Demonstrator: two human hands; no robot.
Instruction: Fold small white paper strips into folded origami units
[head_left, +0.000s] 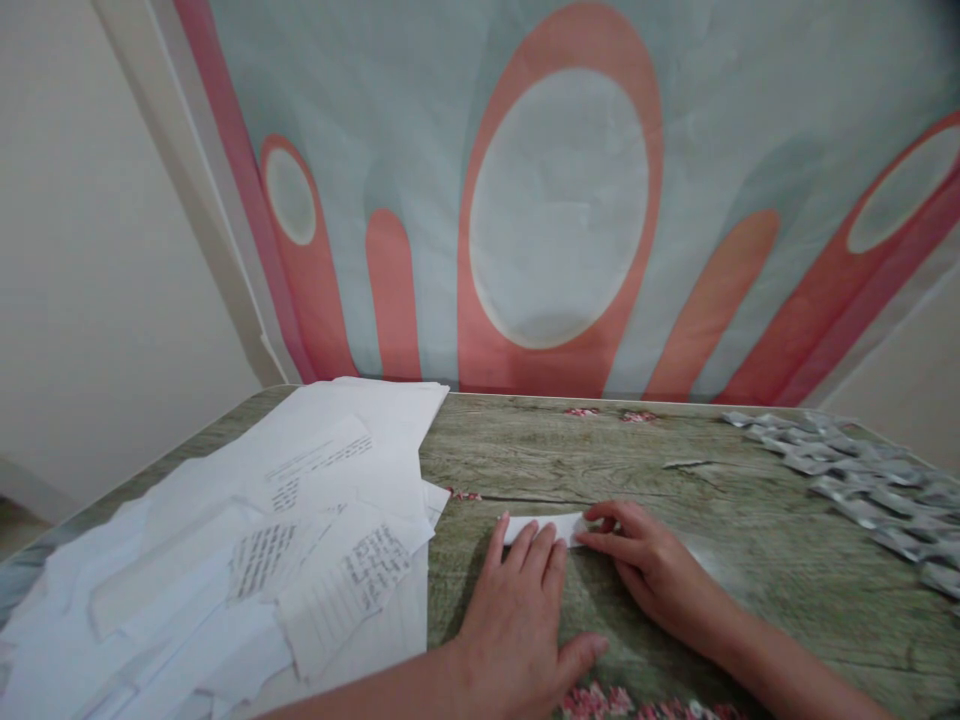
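A narrow folded strip of white paper (568, 522) lies on the wood-patterned table in front of me. My left hand (517, 590) rests on it palm down, fingers stretched out over its left and middle part, thumb out to the side. At the strip's right end, my right hand (645, 560) pinches the paper between thumb and fingers. The strip's lower side is partly covered by my left fingers.
To the left, a loose pile of white papers (382, 410) spreads over the table, some sheets bearing writing. Several folded grey-white paper pieces (832, 460) lie in rows on the right. A wall sheet with pink shapes (480, 365) hangs behind the table (525, 440).
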